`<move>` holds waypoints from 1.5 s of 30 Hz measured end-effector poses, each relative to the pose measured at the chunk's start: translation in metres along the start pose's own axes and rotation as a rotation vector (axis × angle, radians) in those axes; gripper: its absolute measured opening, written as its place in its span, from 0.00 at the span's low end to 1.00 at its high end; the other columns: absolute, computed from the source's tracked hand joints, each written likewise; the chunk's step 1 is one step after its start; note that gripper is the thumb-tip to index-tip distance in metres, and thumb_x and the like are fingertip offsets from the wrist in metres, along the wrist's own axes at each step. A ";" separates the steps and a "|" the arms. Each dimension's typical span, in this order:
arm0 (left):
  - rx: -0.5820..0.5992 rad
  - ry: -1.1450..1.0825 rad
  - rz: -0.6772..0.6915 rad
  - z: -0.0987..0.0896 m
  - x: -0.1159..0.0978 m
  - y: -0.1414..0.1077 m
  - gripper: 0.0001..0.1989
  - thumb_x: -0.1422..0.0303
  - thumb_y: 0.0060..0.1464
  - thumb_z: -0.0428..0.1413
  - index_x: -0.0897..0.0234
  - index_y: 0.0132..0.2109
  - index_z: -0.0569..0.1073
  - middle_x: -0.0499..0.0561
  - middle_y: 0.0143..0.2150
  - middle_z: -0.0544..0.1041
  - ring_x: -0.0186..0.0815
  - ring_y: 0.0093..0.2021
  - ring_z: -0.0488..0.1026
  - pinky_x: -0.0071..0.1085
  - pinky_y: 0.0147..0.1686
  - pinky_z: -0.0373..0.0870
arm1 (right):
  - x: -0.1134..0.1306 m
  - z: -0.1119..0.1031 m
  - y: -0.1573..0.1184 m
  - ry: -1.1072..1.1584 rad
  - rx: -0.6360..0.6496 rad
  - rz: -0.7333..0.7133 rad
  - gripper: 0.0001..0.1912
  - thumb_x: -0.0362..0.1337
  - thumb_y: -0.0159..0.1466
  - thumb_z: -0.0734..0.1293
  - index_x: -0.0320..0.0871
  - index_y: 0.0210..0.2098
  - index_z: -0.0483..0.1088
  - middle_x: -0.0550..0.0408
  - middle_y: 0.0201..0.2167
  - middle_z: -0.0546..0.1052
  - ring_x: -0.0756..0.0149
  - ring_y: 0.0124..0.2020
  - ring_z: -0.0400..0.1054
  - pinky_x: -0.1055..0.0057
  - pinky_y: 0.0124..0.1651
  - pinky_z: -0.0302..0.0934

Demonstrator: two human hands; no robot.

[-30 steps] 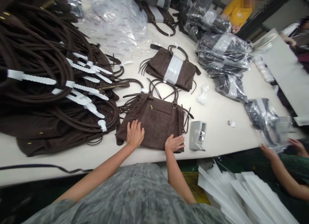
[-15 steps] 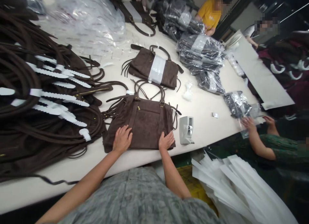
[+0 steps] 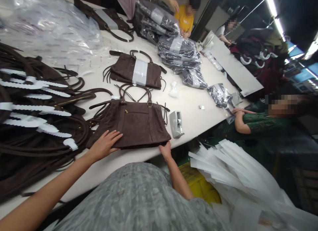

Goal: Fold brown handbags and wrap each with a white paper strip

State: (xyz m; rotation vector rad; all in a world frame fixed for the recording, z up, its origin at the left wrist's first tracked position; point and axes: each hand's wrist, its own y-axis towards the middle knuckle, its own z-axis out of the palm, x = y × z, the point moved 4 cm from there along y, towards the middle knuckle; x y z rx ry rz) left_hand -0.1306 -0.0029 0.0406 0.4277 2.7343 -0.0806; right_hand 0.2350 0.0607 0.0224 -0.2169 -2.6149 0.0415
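A dark brown handbag [image 3: 136, 126] lies flat on the table in front of me, its two handles pointing away and a short zip across its upper part. My left hand [image 3: 105, 146] rests on the bag's lower left part with the fingers stretched out. At the lower right corner, my right hand [image 3: 166, 149] grips the bottom edge, its fingers partly hidden. Just beyond lies a second brown handbag [image 3: 121, 70], folded, with a pale band [image 3: 140, 73] around its middle. A grey tape dispenser [image 3: 176, 125] stands right of the nearer bag.
Brown bags with white toothed strips [image 3: 37, 108] are heaped at left. Clear plastic bags [image 3: 49, 28] lie behind them. Wrapped bags [image 3: 179, 52] are stacked at the far side. White sheets [image 3: 231, 171] hang below the table edge at right. A person in green [image 3: 260, 123] handles a wrapped bag [image 3: 220, 95].
My right hand has gone from lying on the handbag to gripping its lower right corner. My left hand has slid toward the lower left edge. The view has turned right.
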 end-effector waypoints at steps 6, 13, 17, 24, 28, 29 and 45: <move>0.067 0.159 0.045 0.028 -0.013 0.017 0.35 0.83 0.54 0.38 0.55 0.66 0.60 0.55 0.66 0.64 0.42 0.65 0.62 0.44 0.60 0.58 | 0.016 0.012 0.037 0.058 -0.028 0.063 0.30 0.34 0.52 0.67 0.30 0.54 0.66 0.37 0.48 0.72 0.55 0.48 0.70 0.67 0.51 0.64; 0.090 0.234 0.184 0.012 -0.039 0.019 0.43 0.85 0.48 0.41 0.51 0.69 0.47 0.51 0.72 0.48 0.40 0.71 0.45 0.45 0.66 0.47 | 0.028 -0.042 0.018 0.073 -0.154 -0.051 0.24 0.35 0.64 0.59 0.35 0.58 0.64 0.37 0.53 0.69 0.52 0.56 0.64 0.57 0.57 0.59; 0.218 0.244 0.212 0.012 -0.044 0.023 0.45 0.81 0.45 0.46 0.52 0.70 0.45 0.49 0.72 0.47 0.41 0.72 0.41 0.47 0.67 0.42 | 0.084 -0.051 0.027 -0.002 -0.197 -0.457 0.20 0.36 0.69 0.54 0.41 0.56 0.68 0.43 0.56 0.70 0.58 0.60 0.59 0.55 0.63 0.50; 0.147 0.255 0.250 0.035 -0.038 0.020 0.38 0.70 0.56 0.51 0.44 0.69 0.45 0.52 0.72 0.47 0.44 0.70 0.48 0.52 0.66 0.41 | 0.101 0.025 0.048 -0.178 0.121 -0.509 0.30 0.43 0.67 0.60 0.36 0.65 0.57 0.38 0.65 0.60 0.48 0.67 0.49 0.44 0.66 0.41; -0.003 0.247 0.272 0.061 -0.026 0.019 0.30 0.55 0.60 0.50 0.38 0.67 0.50 0.50 0.70 0.53 0.48 0.68 0.55 0.54 0.65 0.42 | 0.070 0.058 0.040 -0.148 0.079 -0.524 0.29 0.42 0.68 0.59 0.42 0.66 0.55 0.44 0.68 0.54 0.52 0.69 0.46 0.46 0.68 0.40; -0.020 0.250 0.275 0.067 -0.023 0.020 0.29 0.54 0.60 0.50 0.38 0.66 0.51 0.50 0.70 0.54 0.48 0.67 0.57 0.54 0.64 0.44 | 0.066 0.063 0.040 -0.145 0.063 -0.520 0.29 0.41 0.68 0.59 0.43 0.67 0.54 0.45 0.68 0.54 0.53 0.69 0.46 0.47 0.68 0.41; 0.048 0.279 0.205 0.086 -0.040 0.038 0.38 0.73 0.55 0.47 0.47 0.68 0.41 0.63 0.65 0.61 0.62 0.62 0.61 0.72 0.54 0.52 | 0.043 0.027 -0.002 -0.192 0.209 -0.681 0.31 0.41 0.69 0.57 0.35 0.67 0.49 0.45 0.69 0.52 0.59 0.70 0.41 0.53 0.69 0.42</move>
